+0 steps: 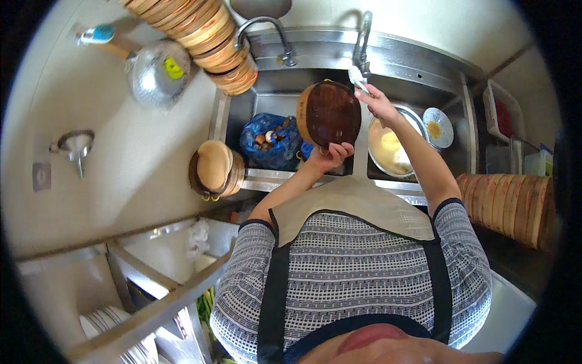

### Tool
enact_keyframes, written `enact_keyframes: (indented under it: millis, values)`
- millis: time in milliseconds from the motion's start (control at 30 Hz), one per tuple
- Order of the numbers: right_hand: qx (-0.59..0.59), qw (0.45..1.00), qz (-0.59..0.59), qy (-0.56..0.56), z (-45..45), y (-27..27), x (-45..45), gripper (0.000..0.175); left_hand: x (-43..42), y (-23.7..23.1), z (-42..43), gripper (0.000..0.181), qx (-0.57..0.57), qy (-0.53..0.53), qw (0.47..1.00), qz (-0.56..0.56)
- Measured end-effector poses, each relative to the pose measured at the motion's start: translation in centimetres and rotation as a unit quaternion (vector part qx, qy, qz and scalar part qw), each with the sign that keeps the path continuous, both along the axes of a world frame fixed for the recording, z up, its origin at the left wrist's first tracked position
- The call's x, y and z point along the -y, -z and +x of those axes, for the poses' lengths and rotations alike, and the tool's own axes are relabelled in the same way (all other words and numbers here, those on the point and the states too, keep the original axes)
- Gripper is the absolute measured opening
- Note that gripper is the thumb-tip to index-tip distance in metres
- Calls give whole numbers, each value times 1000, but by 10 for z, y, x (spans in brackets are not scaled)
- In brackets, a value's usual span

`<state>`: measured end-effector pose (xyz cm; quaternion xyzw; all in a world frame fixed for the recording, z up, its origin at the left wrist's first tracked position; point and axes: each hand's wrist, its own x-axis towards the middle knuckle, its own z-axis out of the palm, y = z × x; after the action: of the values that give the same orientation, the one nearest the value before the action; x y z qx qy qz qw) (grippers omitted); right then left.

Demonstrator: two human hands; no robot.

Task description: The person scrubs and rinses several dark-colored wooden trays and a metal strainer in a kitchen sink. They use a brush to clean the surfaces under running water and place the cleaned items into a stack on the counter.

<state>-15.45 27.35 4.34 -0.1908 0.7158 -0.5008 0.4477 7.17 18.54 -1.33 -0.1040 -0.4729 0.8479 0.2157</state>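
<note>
My left hand [331,154] grips a round wooden tub [333,111] by its near edge. The tub is tilted, with a dark brown round face turned up and a lighter wooden side that bears writing. In my right hand [379,103] is the handle of a white brush [355,75], its head close to the right faucet [362,50]. Below the tub, to its left, a blue plastic bag [252,139] with food scraps lies in the left sink basin [277,101]. Under my right forearm, a metal basin [375,159] of cloudy water sits in the right sink basin.
A patterned bowl [439,127] with yellow residue stands beside the metal basin. Stacked wooden tubs [213,41] rise at the back left, and more [504,204] stand at the right. Another wooden tub [234,170] sits by the left rim. A second faucet [268,22] arches over the left basin.
</note>
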Motion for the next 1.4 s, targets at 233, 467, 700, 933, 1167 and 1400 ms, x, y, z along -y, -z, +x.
enact_keyframes:
  millis: [233,467,700,933,1167,1400]
  values:
    - [158,982,-21,103,18,18,-39,43,-4,-6,-20,55,-83,125,986,-73]
    - [68,962,16,264,65,59,-59,46,30,5,-17,58,193,8,740,-644]
    - [-257,947,71,179,16,56,-70,39,43,44,-25,63,200,-5,632,-749]
    - [-194,967,24,162,-66,26,2,26,50,59,-31,58,187,-24,650,-736]
    - [-290,947,83,108,-14,18,-26,29,31,53,-35,52,246,4,607,-756]
    - [-263,930,232,-108,45,11,-61,42,0,75,-22,54,231,-65,582,-777]
